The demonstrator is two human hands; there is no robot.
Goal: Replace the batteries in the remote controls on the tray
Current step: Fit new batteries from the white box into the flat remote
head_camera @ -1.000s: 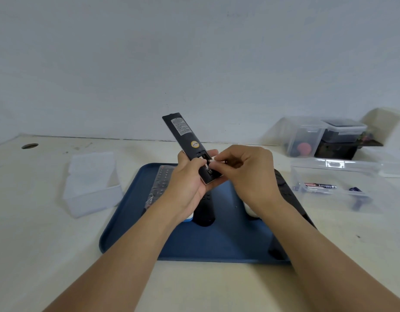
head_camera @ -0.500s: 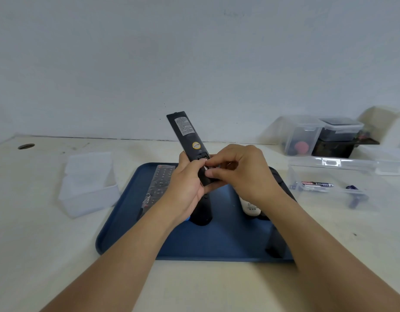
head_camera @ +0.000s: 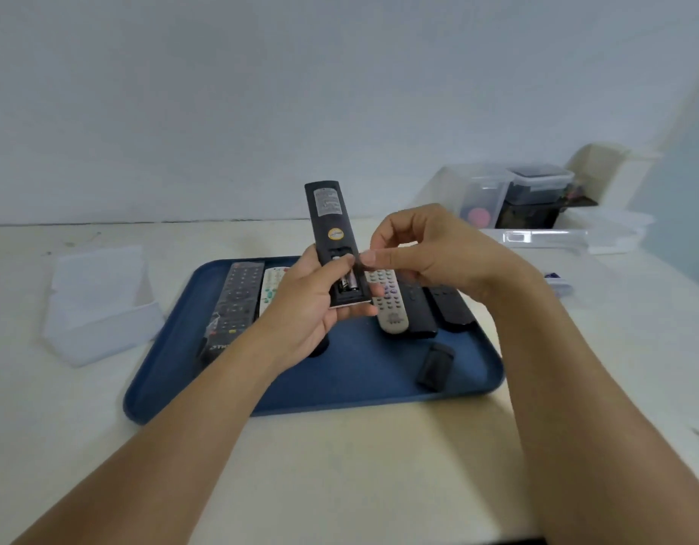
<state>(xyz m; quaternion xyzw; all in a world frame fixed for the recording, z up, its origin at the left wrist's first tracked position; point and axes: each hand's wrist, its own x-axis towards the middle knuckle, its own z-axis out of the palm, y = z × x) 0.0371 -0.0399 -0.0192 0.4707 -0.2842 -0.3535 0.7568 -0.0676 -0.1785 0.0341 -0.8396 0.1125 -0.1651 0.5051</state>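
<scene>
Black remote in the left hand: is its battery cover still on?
No. The black remote, gripped by the left hand, has an open compartment with batteries showing, and a loose black cover lies on the blue tray.

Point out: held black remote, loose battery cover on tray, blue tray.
held black remote (head_camera: 329, 214): head view, on its upper back near the label.
battery cover (head_camera: 435, 366): head view, middle of the loose black piece.
blue tray (head_camera: 363, 377): head view, bare floor near the front rim.
</scene>
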